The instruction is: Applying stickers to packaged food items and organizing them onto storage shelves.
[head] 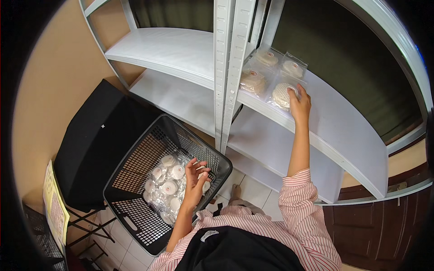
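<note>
My right hand [299,103] is on a clear plastic packet of round, pale, textured discs [284,96] at the front of a white metal shelf. Its thumb and fingers rest at the packet's right side. Beside and behind it lie more such packets, a stack at the front left [252,83], one at the back left [267,57] and one at the back right [292,69]. My left hand [196,178] hovers with fingers apart over a black plastic basket [126,159], which holds several similar clear packets with round white contents [169,187]; nothing shows in its grasp.
Another white shelf unit [166,47] stands at the left, beside the uprights [225,67]. A black cloth [91,135] covers something left of the basket. A yellow printed sheet [56,206] and a folding black metal stand [91,227] are at the lower left. A brown door [366,233] is at the lower right.
</note>
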`<action>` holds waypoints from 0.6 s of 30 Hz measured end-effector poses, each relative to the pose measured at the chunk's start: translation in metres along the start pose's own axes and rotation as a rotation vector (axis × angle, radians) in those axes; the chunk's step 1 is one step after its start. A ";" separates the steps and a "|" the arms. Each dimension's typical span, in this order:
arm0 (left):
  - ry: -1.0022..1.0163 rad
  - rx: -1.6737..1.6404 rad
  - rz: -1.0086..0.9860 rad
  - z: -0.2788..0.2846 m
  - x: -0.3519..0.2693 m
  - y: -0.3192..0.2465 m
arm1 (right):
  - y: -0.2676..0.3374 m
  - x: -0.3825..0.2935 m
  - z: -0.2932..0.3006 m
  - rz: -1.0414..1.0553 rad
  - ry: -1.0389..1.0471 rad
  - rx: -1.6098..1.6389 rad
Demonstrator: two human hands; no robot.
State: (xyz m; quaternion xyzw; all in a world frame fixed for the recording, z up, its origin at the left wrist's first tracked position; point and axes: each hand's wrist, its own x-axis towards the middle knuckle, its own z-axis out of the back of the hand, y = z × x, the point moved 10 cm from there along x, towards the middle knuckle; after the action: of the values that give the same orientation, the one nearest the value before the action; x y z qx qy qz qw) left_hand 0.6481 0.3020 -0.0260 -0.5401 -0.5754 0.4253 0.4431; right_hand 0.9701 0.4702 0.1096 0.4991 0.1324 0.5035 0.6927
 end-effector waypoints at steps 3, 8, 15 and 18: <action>-0.038 -0.005 0.028 0.016 -0.006 0.011 | 0.009 -0.004 -0.008 -0.003 0.022 -0.174; -0.106 -0.001 0.084 0.035 -0.016 0.023 | 0.000 0.000 -0.018 0.060 -0.019 -0.204; -0.135 0.043 0.109 0.045 -0.017 0.026 | 0.014 -0.003 -0.016 0.110 -0.109 -0.099; -0.162 0.057 0.095 0.051 -0.020 0.022 | 0.047 -0.027 0.008 0.373 -0.271 0.019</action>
State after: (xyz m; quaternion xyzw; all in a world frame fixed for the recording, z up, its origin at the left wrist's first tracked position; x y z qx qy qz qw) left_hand 0.6041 0.2823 -0.0608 -0.5178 -0.5707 0.5042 0.3898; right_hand 0.9365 0.4430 0.1432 0.5843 -0.0516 0.5501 0.5944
